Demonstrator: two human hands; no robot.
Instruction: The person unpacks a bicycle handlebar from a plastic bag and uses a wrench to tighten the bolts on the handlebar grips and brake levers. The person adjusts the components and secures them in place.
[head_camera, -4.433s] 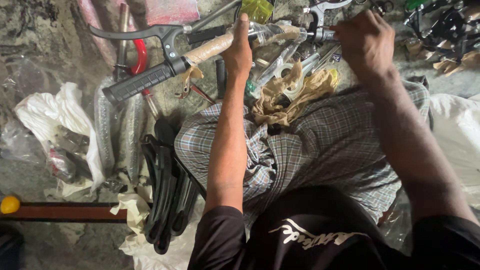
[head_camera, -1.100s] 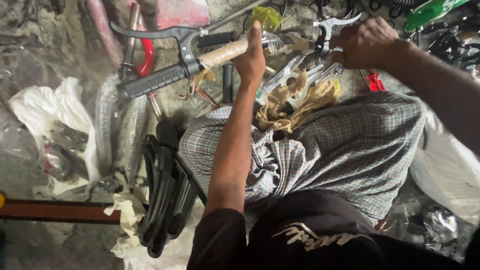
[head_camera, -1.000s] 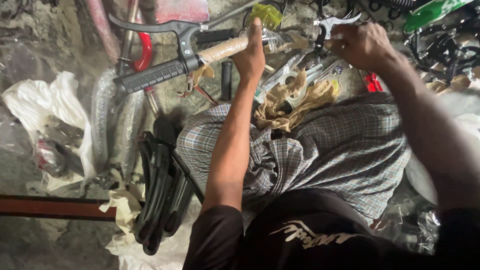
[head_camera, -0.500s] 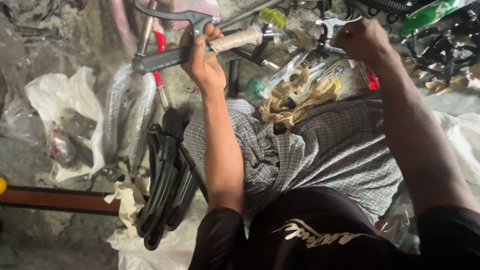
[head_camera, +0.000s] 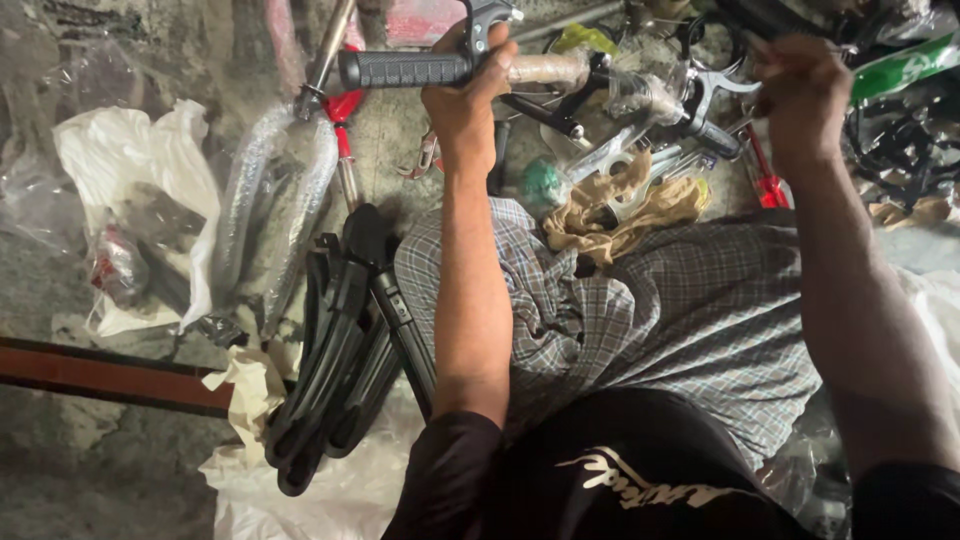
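A bicycle handlebar (head_camera: 520, 70) was held up near the top of the view, above a lap covered by a checked cloth (head_camera: 690, 320). Its black rubber grip (head_camera: 405, 68) stuck out to the left, and a grey brake lever clamp (head_camera: 485, 15) sat just above the fingers. The left hand (head_camera: 465, 95) was wrapped tight around the bar. The right hand (head_camera: 800, 90) was curled shut over small metal parts, but what was pinched could not be told. To do this well, the bar should be kept steady and level by the left hand. Black mudguards (head_camera: 345, 340) and a white bag (head_camera: 120, 170) lay to the left.
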